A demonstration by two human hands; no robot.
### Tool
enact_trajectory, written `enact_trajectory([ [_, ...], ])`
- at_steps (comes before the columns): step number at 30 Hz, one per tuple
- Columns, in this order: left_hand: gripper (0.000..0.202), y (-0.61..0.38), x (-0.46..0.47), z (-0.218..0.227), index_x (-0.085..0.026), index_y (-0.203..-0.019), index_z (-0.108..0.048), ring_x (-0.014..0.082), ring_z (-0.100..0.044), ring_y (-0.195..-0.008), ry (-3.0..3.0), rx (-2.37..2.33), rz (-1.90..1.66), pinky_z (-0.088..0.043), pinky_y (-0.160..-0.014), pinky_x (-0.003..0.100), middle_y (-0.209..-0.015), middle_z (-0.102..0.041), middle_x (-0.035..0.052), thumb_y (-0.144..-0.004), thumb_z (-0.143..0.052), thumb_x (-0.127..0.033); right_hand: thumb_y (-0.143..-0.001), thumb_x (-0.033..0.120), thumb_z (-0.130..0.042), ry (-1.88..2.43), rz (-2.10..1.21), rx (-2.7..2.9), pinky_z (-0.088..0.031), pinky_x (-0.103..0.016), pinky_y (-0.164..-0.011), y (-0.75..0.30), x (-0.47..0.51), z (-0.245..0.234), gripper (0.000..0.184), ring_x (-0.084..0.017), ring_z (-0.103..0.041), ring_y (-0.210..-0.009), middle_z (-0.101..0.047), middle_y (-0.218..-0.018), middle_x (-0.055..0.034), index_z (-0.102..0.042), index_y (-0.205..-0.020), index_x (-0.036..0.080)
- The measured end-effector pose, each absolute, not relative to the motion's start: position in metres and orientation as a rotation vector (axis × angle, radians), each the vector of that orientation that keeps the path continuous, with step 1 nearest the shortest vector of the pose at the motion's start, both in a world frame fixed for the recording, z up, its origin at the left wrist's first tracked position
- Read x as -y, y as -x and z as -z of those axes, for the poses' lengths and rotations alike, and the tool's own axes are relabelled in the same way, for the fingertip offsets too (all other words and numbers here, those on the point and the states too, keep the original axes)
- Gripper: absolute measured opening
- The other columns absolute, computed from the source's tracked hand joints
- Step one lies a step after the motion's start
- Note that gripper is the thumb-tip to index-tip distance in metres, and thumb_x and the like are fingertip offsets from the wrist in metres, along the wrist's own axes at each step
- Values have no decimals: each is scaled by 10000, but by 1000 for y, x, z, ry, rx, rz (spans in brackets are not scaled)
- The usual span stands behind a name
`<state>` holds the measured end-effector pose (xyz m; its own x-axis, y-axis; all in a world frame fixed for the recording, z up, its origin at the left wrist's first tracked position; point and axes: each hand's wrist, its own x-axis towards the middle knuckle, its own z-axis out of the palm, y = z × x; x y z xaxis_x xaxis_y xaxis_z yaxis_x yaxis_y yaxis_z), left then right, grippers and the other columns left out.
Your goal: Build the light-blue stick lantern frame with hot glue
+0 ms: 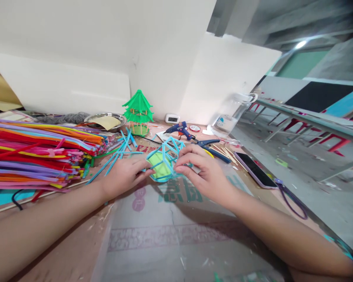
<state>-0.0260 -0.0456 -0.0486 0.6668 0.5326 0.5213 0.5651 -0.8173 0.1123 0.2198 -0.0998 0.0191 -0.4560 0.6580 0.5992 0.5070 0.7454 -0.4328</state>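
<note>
Between my hands is a small light-blue frame built of pipe-cleaner sticks, with a light green panel facing me on its left side. My left hand pinches the frame's left edge between thumb and fingers. On the opposite side, the bent fingers and thumb of my right hand close on its right edge, covering part of it. Loose light-blue pipe cleaners lie crossed just beyond my left hand. Behind the frame stands a finished green tiered-roof pavilion of pipe cleaners.
Colourful pipe-cleaner bundles fill the left. Behind the frame lie a blue glue gun, pliers and wooden sticks. A phone, water bottle, small clock and metal bowl surround the printed plastic sheet.
</note>
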Motion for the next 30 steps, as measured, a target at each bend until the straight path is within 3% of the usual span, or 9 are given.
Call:
enact_trajectory([
  [8,257,29,43,50,-183,-898,-626,181,-660,-815,2866,1021,827,-457,-715,273,-900,-710,45,-982,-459,-359,-965,230,-496,814,-422,2000,-462,-340,-811,-224,103,-26,126,-180,-558,-888,-574,-902,-40,-563,-859,218],
  [14,277,28,41,51,-188,-891,-626,184,-665,-829,2871,1089,826,-464,-725,276,-898,-711,41,-983,-448,-379,-1008,302,-395,857,-365,1880,-451,-312,-721,-232,106,-39,314,-160,-539,-758,-566,-794,-28,-491,-721,218],
  [16,283,28,41,51,-192,-894,-623,183,-663,-837,2850,1093,847,-466,-737,278,-893,-706,37,-984,-444,-392,-1000,306,-418,899,-306,1899,-458,-323,-732,-236,104,-42,312,-164,-552,-750,-576,-774,-27,-525,-719,222],
  [21,277,31,39,53,-206,-931,-611,182,-662,-858,2815,1135,881,-463,-763,280,-909,-697,29,-986,-439,-416,-898,237,-597,1009,-168,2010,-477,-355,-850,-252,87,-49,60,-201,-617,-937,-667,-955,-43,-649,-929,237],
  [25,255,33,33,59,-215,-956,-607,195,-670,-853,2762,1249,882,-461,-727,281,-929,-702,31,-985,-438,-404,-887,250,-591,1230,-92,2058,-498,-338,-762,-271,57,-35,125,-197,-645,-843,-712,-958,-66,-682,-951,194],
  [30,263,34,27,62,-213,-949,-620,196,-674,-854,2747,1294,938,-470,-730,276,-945,-710,37,-982,-433,-395,-898,214,-555,1368,-166,2250,-486,-335,-796,-276,33,7,194,-198,-647,-880,-716,-992,-90,-699,-1016,158],
])
